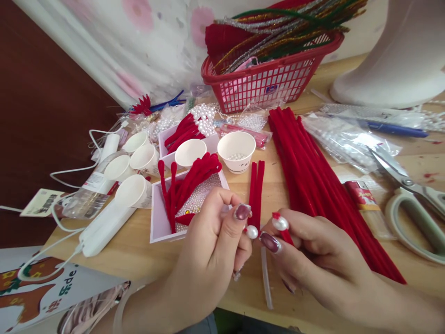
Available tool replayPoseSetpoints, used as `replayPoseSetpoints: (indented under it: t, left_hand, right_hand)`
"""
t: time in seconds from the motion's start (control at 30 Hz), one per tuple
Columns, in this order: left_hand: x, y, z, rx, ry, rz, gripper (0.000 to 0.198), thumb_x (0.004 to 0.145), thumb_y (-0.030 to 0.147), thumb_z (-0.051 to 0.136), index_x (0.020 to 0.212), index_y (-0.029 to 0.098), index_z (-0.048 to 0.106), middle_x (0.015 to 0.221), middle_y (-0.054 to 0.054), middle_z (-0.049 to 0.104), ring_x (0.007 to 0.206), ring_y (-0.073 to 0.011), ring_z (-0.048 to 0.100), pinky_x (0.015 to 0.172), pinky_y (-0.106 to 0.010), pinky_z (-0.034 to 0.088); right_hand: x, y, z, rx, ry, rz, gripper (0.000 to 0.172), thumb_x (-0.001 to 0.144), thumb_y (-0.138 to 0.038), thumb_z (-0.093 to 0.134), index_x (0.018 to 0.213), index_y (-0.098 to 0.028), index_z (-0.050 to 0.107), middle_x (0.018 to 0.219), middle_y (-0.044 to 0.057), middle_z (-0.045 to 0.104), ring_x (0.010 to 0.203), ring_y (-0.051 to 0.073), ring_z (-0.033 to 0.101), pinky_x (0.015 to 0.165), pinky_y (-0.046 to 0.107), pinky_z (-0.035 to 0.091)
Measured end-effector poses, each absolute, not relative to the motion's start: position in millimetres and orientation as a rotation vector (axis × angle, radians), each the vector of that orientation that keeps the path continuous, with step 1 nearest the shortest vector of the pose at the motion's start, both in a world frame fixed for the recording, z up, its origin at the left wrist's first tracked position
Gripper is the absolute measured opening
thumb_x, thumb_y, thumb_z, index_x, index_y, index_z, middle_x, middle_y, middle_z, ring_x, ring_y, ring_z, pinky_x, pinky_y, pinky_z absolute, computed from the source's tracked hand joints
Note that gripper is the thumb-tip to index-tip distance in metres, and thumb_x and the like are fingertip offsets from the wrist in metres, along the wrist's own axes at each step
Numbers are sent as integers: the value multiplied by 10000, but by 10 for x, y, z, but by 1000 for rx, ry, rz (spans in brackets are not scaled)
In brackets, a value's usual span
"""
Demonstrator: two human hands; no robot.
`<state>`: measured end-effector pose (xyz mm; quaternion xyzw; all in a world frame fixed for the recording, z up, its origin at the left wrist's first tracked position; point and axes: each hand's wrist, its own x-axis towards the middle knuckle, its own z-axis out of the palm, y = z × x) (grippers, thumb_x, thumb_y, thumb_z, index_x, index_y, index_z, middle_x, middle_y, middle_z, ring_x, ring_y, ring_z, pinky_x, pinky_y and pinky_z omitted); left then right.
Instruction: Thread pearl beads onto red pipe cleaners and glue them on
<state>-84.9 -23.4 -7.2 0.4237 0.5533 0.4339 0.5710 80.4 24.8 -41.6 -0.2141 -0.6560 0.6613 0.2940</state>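
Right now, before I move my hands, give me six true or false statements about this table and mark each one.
1. The right hand holds a red stem with a large pearl. True.
2. The left hand lies flat on the table. False: it is raised with fingers curled, a white bead at its fingertips.
3. The scissors are in the basket. False: the scissors lie on the table, at the right.
4. A paper cup beyond the hands holds small white beads. True.
5. The long red strips lie to the right of the lighter. False: they lie to its left.
6. The red basket holds silver, gold and green strands. True.
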Motion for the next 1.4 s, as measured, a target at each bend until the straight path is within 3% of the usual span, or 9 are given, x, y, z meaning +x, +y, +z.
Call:
replayPoseSetpoints:
  t: [0.3,0.57,0.67,0.87,1.1,1.4]
  left_hand:
    - [-839,-240,-109,1059,1310,1083,331,1001,568,438,893,255,437,495,109,394,418,-81,359,408,-174,297]
    - [-908,-300,-253,1598,1404,1196,26,1045,273,465,1037,259,485,670,53,586,471,-73,461,436,-184,354]
    - [-928,-292,-257,1727,1396,1170,73,1039,229,471,1100,270,465,687,60,583,461,-67,460,439,-178,370]
    - [-929,-266,-256,1787,1388,1101,154,1044,254,474,1187,289,429,593,108,421,441,-80,410,441,-200,330]
    - [-956,-270,-257,1556,1371,1126,144,1051,341,453,1186,299,427,598,104,432,485,-99,406,548,-214,406]
    - [-981,-279,-175,1247,1214,1126,111,1036,349,477,1033,247,523,561,102,404,451,-69,350,426,-162,280]
  right_hand:
    - [798,249,-421,-568,-1794,1705,228,995,-209,548,770,-212,511,551,-74,509,433,62,433,397,196,309]
    - [803,239,-389,-604,-1899,1626,306,1026,-261,487,723,-229,458,546,-52,518,441,88,474,411,221,341]
    - [810,242,-380,-576,-1909,1664,306,1034,-294,485,736,-233,450,555,-53,513,455,91,476,427,212,366]
    - [810,253,-430,-546,-1845,1787,315,1056,-368,466,775,-226,448,574,-49,527,469,83,491,435,190,370]
    - [787,257,-469,-577,-1716,1907,323,1070,-435,435,842,-212,482,597,-73,474,496,77,418,465,194,342]
    - [815,260,-459,-528,-1688,1981,249,1086,-414,395,966,-213,482,707,-64,446,585,102,383,526,235,327]
